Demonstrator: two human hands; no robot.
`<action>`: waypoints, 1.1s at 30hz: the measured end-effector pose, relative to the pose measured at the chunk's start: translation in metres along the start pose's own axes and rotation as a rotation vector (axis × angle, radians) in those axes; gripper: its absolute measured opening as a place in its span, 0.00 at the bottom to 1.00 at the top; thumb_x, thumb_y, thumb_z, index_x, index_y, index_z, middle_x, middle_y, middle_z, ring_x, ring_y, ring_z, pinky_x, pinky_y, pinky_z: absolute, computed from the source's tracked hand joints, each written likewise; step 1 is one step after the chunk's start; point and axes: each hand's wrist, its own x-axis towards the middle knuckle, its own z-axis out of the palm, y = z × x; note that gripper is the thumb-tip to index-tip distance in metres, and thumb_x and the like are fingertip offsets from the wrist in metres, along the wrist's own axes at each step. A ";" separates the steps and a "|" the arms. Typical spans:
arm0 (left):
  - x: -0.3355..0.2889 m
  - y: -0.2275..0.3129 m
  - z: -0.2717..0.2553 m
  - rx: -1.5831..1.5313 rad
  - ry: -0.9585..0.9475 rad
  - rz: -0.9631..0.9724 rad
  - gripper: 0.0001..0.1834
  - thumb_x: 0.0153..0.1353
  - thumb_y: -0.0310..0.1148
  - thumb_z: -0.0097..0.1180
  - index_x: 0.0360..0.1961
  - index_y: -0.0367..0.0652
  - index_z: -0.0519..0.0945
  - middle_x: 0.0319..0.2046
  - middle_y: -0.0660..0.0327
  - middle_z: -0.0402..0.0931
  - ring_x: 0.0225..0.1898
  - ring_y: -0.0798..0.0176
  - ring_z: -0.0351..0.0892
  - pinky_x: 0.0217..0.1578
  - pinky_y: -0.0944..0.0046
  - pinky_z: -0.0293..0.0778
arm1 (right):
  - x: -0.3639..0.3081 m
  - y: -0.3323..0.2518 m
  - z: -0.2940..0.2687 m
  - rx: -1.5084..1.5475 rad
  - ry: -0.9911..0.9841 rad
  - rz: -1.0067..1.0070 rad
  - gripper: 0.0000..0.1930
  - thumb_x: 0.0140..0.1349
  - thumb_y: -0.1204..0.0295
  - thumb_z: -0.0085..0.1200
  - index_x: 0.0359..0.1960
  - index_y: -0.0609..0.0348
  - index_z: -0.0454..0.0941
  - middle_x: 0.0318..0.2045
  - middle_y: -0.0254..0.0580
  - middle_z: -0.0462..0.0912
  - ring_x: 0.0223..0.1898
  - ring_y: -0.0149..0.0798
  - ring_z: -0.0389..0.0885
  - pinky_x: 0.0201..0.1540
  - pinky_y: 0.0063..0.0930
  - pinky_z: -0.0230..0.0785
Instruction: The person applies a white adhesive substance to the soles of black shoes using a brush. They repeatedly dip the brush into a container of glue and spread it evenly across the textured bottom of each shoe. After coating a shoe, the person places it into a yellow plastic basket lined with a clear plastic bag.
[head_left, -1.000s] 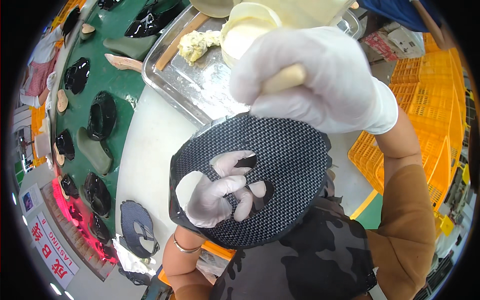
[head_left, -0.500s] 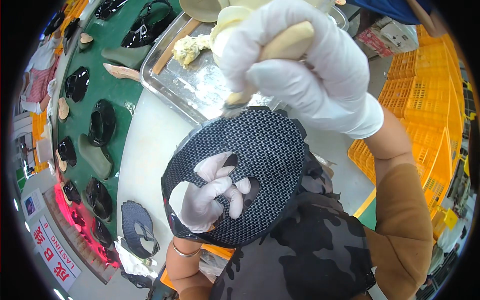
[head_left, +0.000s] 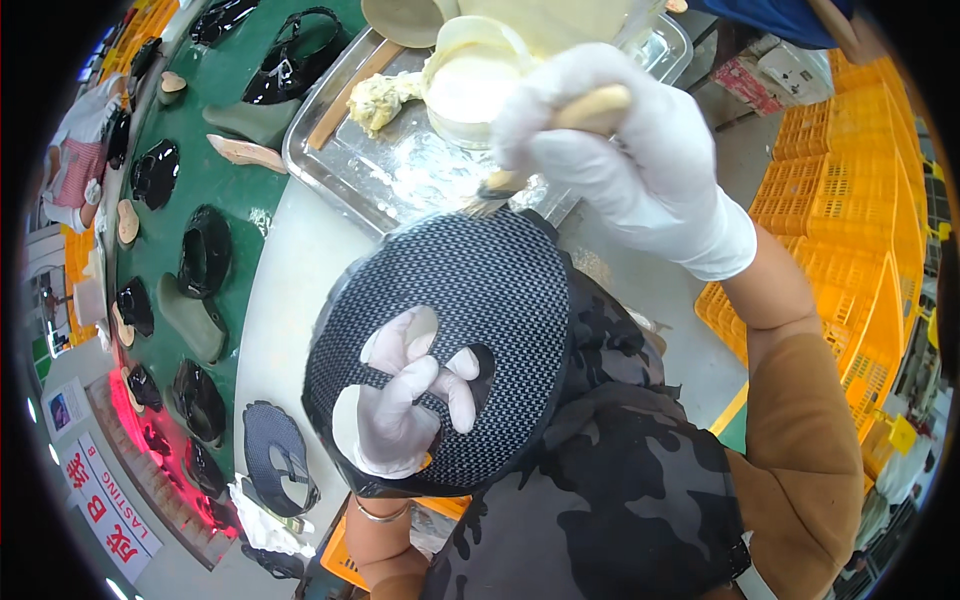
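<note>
Currently: brushing the rim of a mesh upper, partway at best

Left: green bench (head_left: 240, 190), black glossy uppers (head_left: 203, 250) and green lasts (head_left: 190, 315) spread along it. White table (head_left: 268, 310) next. Near its left edge, toward the person, a second mesh piece (head_left: 268, 432), crumpled white cloth (head_left: 270, 530) just below. Second piece is apart from both hands; can't tell if coated.

Then the mesh upper (head_left: 500, 290), up off the table, in front of the apron. Left hand (head_left: 395, 410), gloved: fingers curled in, hooked through the cut-outs, holding the upper from within.

Metal tray (head_left: 385, 160) at the table's far side: wooden stick (head_left: 352, 95) along tray's left edge, pale clump (head_left: 380, 105) beside it, tub (head_left: 460, 130) touching the clump. White paste left in the tub.

Brush (head_left: 600, 105) slants over the tray's near edge, bristles at the upper's far rim, seemingly touching. Right hand (head_left: 640, 155), gloved: fist closed round the handle. Orange crates (head_left: 830, 190) far right.

Progress, judged: far rim being worked, upper not yet set down. Coverage unclear, no wet film readable on the rim, so stretch left can't be told.
</note>
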 end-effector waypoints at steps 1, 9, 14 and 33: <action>-0.002 -0.001 0.002 -0.017 0.014 0.033 0.30 0.55 0.30 0.45 0.58 0.27 0.56 0.31 0.47 0.73 0.17 0.58 0.74 0.20 0.69 0.72 | -0.005 0.000 0.001 0.047 0.044 0.008 0.11 0.65 0.70 0.46 0.43 0.65 0.66 0.33 0.41 0.78 0.30 0.28 0.76 0.36 0.21 0.70; -0.002 -0.029 0.008 -0.096 0.132 0.224 0.31 0.59 0.33 0.44 0.61 0.36 0.51 0.36 0.47 0.72 0.22 0.55 0.78 0.26 0.67 0.75 | -0.043 -0.003 -0.004 0.161 0.205 0.060 0.06 0.63 0.77 0.47 0.41 0.64 0.68 0.31 0.40 0.79 0.28 0.30 0.78 0.33 0.21 0.72; 0.001 -0.038 0.013 -0.110 0.118 0.267 0.27 0.61 0.31 0.40 0.61 0.36 0.51 0.41 0.47 0.70 0.27 0.53 0.79 0.33 0.64 0.75 | -0.021 -0.007 -0.006 0.230 0.349 -0.011 0.13 0.67 0.64 0.42 0.41 0.64 0.66 0.33 0.46 0.78 0.25 0.26 0.73 0.28 0.19 0.68; 0.035 -0.046 0.020 -0.062 0.140 0.886 0.22 0.67 0.36 0.39 0.62 0.55 0.58 0.46 0.48 0.72 0.33 0.48 0.77 0.36 0.54 0.76 | -0.019 -0.008 0.015 0.332 0.626 0.252 0.07 0.69 0.71 0.36 0.42 0.60 0.65 0.29 0.46 0.78 0.19 0.26 0.73 0.21 0.13 0.66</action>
